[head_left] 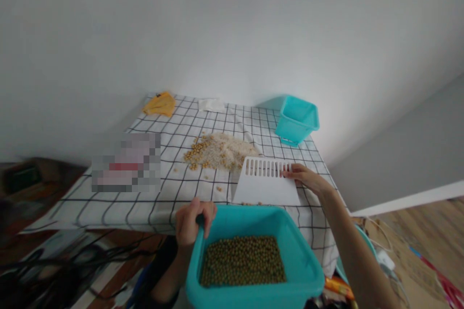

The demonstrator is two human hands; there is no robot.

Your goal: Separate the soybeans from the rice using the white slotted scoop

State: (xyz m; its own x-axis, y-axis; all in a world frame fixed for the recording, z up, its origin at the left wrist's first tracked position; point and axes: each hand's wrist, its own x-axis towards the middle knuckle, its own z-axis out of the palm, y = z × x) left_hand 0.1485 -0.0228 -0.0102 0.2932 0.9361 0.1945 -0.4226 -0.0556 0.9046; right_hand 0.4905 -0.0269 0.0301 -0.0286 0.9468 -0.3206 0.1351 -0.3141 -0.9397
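Note:
My left hand (193, 224) grips the left rim of a teal plastic tub (308, 270) held at the near edge of the table; the tub holds a layer of yellow-green beans (242, 260). My right hand (306, 178) holds a white slotted scraper (266, 183) by its right edge, its blade lying flat on the checked tablecloth (181, 188) just beyond the tub. A pile of rice mixed with yellow beans (217, 152) lies on the cloth just past the scraper.
A second teal tub (297, 119) stands tilted at the far right corner. A yellow cloth (160, 104) and a white tissue (211, 104) lie at the far edge by the wall. A blurred patch sits at left. Cables and clutter lie on the floor.

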